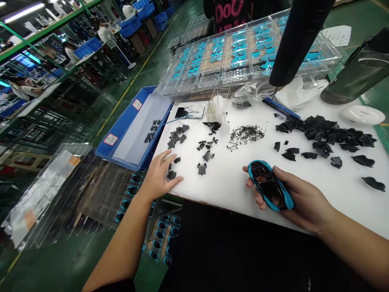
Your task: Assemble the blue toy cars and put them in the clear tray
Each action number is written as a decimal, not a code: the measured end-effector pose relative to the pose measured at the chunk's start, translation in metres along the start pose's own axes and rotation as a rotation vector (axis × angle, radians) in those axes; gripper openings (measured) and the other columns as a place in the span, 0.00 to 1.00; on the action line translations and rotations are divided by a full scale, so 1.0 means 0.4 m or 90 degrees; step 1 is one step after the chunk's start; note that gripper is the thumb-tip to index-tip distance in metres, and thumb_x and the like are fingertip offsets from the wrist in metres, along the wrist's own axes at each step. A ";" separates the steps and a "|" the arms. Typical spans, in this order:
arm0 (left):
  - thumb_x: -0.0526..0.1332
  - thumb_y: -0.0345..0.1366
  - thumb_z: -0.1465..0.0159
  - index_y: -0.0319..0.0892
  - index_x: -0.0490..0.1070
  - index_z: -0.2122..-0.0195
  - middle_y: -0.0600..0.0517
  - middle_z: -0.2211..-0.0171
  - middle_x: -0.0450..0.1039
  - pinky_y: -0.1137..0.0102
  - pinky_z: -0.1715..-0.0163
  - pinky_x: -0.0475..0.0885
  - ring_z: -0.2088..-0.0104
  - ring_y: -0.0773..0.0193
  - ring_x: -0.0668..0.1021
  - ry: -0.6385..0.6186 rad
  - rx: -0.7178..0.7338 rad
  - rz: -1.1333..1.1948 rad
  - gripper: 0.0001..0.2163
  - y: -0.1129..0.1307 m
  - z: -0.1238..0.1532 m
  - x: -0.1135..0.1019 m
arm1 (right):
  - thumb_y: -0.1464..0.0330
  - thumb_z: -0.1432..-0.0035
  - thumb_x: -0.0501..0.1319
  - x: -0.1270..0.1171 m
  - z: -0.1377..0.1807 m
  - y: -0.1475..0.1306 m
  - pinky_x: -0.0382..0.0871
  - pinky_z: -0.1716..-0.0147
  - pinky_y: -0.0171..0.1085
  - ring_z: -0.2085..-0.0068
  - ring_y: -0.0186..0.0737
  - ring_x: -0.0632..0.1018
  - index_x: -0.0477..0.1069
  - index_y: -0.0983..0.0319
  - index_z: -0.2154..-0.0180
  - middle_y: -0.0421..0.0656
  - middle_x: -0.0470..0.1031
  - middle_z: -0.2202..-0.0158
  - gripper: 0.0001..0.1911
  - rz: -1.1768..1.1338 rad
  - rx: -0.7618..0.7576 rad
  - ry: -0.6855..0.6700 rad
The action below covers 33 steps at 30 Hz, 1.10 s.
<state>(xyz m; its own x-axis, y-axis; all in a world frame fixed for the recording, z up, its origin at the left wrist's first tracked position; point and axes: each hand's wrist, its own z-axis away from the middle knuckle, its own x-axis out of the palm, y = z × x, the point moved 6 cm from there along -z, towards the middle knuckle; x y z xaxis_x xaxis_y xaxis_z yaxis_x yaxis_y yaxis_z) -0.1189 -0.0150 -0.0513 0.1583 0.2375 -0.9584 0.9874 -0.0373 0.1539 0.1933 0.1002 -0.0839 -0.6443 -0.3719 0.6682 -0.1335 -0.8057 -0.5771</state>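
My right hand [299, 198] holds a blue toy car body [270, 186], turned underside up, over the near edge of the white table [231, 178]. My left hand [159, 174] lies at the table's left edge with fingers spread, its fingertips on a small flat black part [171, 174]. More flat black parts [178, 137] are scattered just beyond it. A heap of tiny black screws [244, 136] sits in the middle. A pile of black curved parts [328, 136] lies at the right.
A blue bin [121, 134] with a few black parts stands left of the table. Clear trays [243, 52] of blue pieces fill the back. A phone [190, 112], a white dish [363, 114], a dark bottle [358, 71] and a black hanging tool [296, 40] stand behind. Stacked trays [158, 239] sit below.
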 end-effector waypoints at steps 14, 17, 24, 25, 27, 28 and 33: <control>0.63 0.36 0.36 0.42 0.70 0.45 0.39 0.47 0.73 0.55 0.44 0.70 0.46 0.50 0.75 0.207 -0.029 0.048 0.18 0.011 -0.036 -0.004 | 0.56 0.33 0.53 0.005 0.000 -0.004 0.75 0.73 0.39 0.73 0.41 0.79 0.74 0.65 0.54 0.51 0.80 0.60 0.20 -0.036 0.001 -0.012; 0.63 0.35 0.36 0.43 0.70 0.45 0.39 0.48 0.73 0.55 0.45 0.71 0.47 0.49 0.76 0.203 -0.030 0.055 0.18 0.008 -0.030 -0.002 | 0.57 0.32 0.52 0.008 -0.001 -0.007 0.75 0.73 0.38 0.73 0.41 0.79 0.73 0.66 0.57 0.50 0.80 0.61 0.20 -0.052 -0.002 -0.010; 0.62 0.34 0.36 0.44 0.71 0.46 0.40 0.50 0.74 0.54 0.46 0.72 0.48 0.49 0.76 0.241 -0.021 0.039 0.16 0.010 -0.018 -0.006 | 0.55 0.33 0.51 0.006 0.000 -0.002 0.73 0.73 0.37 0.74 0.40 0.79 0.75 0.67 0.59 0.50 0.80 0.66 0.23 -0.039 0.000 -0.012; 0.61 0.35 0.36 0.45 0.70 0.46 0.41 0.50 0.74 0.54 0.46 0.72 0.48 0.49 0.76 0.238 -0.018 0.037 0.16 0.010 -0.017 -0.010 | 0.54 0.33 0.51 0.005 0.001 0.001 0.72 0.72 0.37 0.74 0.40 0.78 0.75 0.68 0.61 0.50 0.79 0.70 0.25 -0.031 0.005 -0.010; 0.60 0.35 0.35 0.45 0.70 0.46 0.41 0.50 0.74 0.54 0.47 0.72 0.49 0.50 0.76 0.225 -0.011 0.044 0.15 0.011 -0.026 -0.027 | 0.52 0.33 0.51 0.002 0.003 0.003 0.71 0.71 0.36 0.74 0.40 0.78 0.76 0.68 0.63 0.49 0.77 0.74 0.26 -0.025 0.009 -0.006; 0.60 0.35 0.35 0.46 0.69 0.46 0.42 0.50 0.74 0.54 0.47 0.72 0.49 0.50 0.77 0.224 -0.009 0.051 0.15 0.011 -0.038 -0.043 | 0.52 0.33 0.52 0.002 0.004 0.003 0.71 0.71 0.36 0.74 0.40 0.78 0.76 0.68 0.64 0.49 0.77 0.75 0.27 -0.028 0.007 -0.009; 0.62 0.37 0.36 0.45 0.73 0.53 0.45 0.56 0.77 0.59 0.50 0.73 0.54 0.54 0.79 0.293 0.045 0.042 0.11 0.032 -0.211 -0.194 | 0.53 0.34 0.54 0.004 0.001 0.004 0.70 0.72 0.36 0.75 0.39 0.78 0.75 0.68 0.65 0.50 0.79 0.68 0.24 -0.048 -0.015 -0.015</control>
<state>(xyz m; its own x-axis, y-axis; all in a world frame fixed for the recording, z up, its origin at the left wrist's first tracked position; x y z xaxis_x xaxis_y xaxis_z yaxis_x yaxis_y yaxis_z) -0.1185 0.0482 0.0453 0.2189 0.6381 -0.7381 0.9756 -0.1282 0.1785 0.1924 0.0979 -0.0834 -0.6138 -0.3220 0.7208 -0.1982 -0.8209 -0.5356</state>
